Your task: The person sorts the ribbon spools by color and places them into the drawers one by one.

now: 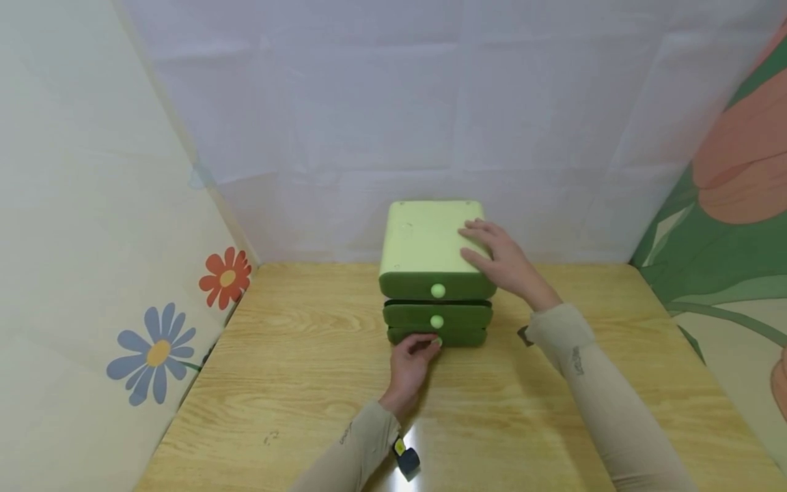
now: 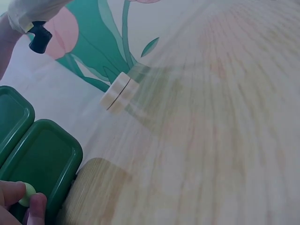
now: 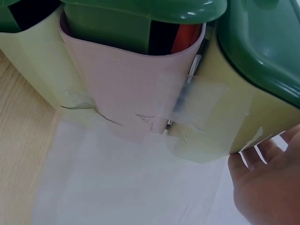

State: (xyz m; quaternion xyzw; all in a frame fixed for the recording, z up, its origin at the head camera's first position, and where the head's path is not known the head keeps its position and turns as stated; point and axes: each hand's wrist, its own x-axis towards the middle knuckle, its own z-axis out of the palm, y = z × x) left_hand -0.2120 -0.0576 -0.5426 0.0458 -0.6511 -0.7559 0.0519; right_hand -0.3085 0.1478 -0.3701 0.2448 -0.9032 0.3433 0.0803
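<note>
A small green drawer cabinet with a light top and three dark-green drawer fronts stands on the table. My left hand pinches the round light-green knob of the bottom drawer between thumb and fingers. On the right part of the cabinet's top lies my right hand, fingers spread. In the right wrist view, the middle drawer stands partly out of its pink shell, with something black and red showing inside. The bottom drawer is also slightly out. The top drawer sits closed.
The wood-grain table reaches a white cloth behind the cabinet. Flower-printed panels stand at the left and right. Dark wrist cameras hang at both sleeves, one by the left wrist.
</note>
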